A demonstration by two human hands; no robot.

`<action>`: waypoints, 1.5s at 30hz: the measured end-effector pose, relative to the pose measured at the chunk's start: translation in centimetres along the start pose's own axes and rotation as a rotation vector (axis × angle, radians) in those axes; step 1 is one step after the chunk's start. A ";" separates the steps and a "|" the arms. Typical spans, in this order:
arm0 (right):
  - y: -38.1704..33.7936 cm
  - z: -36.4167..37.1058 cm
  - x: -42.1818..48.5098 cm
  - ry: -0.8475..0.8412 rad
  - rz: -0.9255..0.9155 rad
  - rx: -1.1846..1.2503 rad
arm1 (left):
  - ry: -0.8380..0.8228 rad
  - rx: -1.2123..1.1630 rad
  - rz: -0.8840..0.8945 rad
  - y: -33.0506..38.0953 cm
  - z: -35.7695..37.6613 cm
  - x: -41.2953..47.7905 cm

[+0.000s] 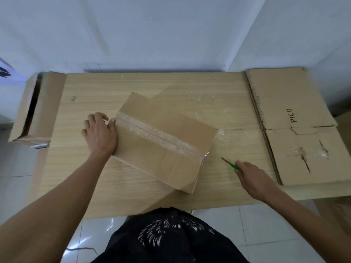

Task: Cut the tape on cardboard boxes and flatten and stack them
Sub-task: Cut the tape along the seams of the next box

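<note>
A closed cardboard box (161, 141) lies askew in the middle of the wooden table (133, 186). A strip of clear tape (157, 135) runs along its top seam, and a dark slit shows down the tape's middle. My left hand (100, 135) rests against the box's left end, the thumb touching its top edge. To the right of the box, my right hand (254, 179) grips a green-handled cutter (230, 164) whose blade points at the box's near right corner, a short way off it.
A stack of flattened cardboard (296, 126) marked "PICO" lies on the table's right end. An open box (36, 109) stands at the left edge. White walls are behind and tiled floor lies below.
</note>
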State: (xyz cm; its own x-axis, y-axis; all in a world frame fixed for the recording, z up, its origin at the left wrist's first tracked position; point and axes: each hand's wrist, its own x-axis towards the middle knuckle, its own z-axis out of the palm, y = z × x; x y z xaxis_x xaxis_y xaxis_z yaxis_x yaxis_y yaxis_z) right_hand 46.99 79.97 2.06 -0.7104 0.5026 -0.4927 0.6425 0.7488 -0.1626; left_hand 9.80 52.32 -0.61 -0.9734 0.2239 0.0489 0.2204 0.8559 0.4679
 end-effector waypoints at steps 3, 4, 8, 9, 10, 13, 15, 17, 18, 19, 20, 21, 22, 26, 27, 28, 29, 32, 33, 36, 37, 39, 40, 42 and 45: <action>-2.4 0.2 1.3 0.135 0.141 0.434 | -0.026 -0.025 0.224 4.5 0.5 -3.8; -3.5 0.3 1.7 0.158 0.187 0.568 | -0.101 -0.054 0.384 6.4 0.8 -5.9; -6.3 1.1 2.3 0.158 0.343 0.966 | -0.551 0.011 0.814 12.8 2.9 -11.8; -6.7 1.4 2.3 0.145 0.380 1.056 | -0.598 0.014 0.818 14.0 3.4 -11.8; -7.0 1.6 2.0 0.136 0.408 1.133 | -0.618 0.010 0.811 15.3 3.8 -11.6; -7.7 2.4 1.0 0.139 0.436 1.233 | -0.666 0.059 0.777 18.9 5.1 -9.9; -8.1 2.8 0.1 0.143 0.423 1.245 | -0.753 0.189 0.722 20.7 6.8 -8.3; -8.3 3.1 -0.5 0.140 0.410 1.277 | -0.820 0.391 0.693 21.9 8.2 -7.2; -8.3 3.2 -0.7 0.138 0.408 1.298 | -0.839 0.462 0.679 22.4 8.6 -6.9; -8.3 3.2 -0.8 0.139 0.406 1.315 | -0.858 0.499 0.649 22.9 8.6 -6.9; -8.3 3.2 -0.9 0.141 0.402 1.326 | -0.874 0.513 0.617 23.4 8.4 -7.1; -8.2 3.2 -0.9 0.146 0.394 1.326 | -0.885 0.516 0.592 23.8 8.1 -7.2; -8.1 3.1 -0.9 0.150 0.384 1.319 | -0.889 0.522 0.583 24.3 7.6 -7.4; -8.0 2.9 -0.4 0.135 0.343 1.274 | -0.892 0.536 0.598 25.0 7.2 -7.4; -8.1 2.8 -0.2 0.129 0.337 1.261 | -0.897 0.537 0.593 25.0 7.2 -7.4; -8.1 2.7 0.0 0.126 0.333 1.254 | -0.899 0.538 0.593 25.1 7.1 -7.4; -8.2 2.7 0.2 0.123 0.328 1.249 | -0.902 0.542 0.597 25.1 7.2 -7.4; -8.4 2.4 0.5 0.117 0.307 1.237 | -0.897 0.552 0.636 24.8 7.6 -7.2; -8.5 2.3 0.7 0.121 0.300 1.237 | -0.896 0.553 0.638 24.8 7.7 -7.1; -8.9 1.9 1.1 0.123 0.281 1.183 | -0.898 0.548 0.631 25.0 7.6 -7.2; -9.0 1.7 1.2 0.119 0.278 1.136 | -0.896 0.553 0.630 25.1 7.5 -7.3; -9.0 1.3 1.2 0.108 0.276 1.050 | -0.878 0.567 0.641 25.1 7.3 -7.4; -9.0 1.1 1.1 0.093 0.271 1.028 | -0.863 0.573 0.654 25.0 7.3 -7.5; -8.9 0.7 0.6 0.038 0.248 0.991 | -0.847 0.575 0.668 24.7 7.4 -7.7; -9.1 0.8 -0.8 -0.090 0.166 0.887 | -0.842 0.549 0.658 24.2 7.8 -8.0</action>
State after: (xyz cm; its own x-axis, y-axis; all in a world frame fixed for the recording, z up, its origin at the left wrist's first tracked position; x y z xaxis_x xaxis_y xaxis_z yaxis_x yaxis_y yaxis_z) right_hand 41.93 72.41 3.25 -0.5877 0.5107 -0.6275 0.7464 0.0429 -0.6642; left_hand 23.38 74.89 3.50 -0.3625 0.7519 -0.5507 0.8565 0.5017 0.1211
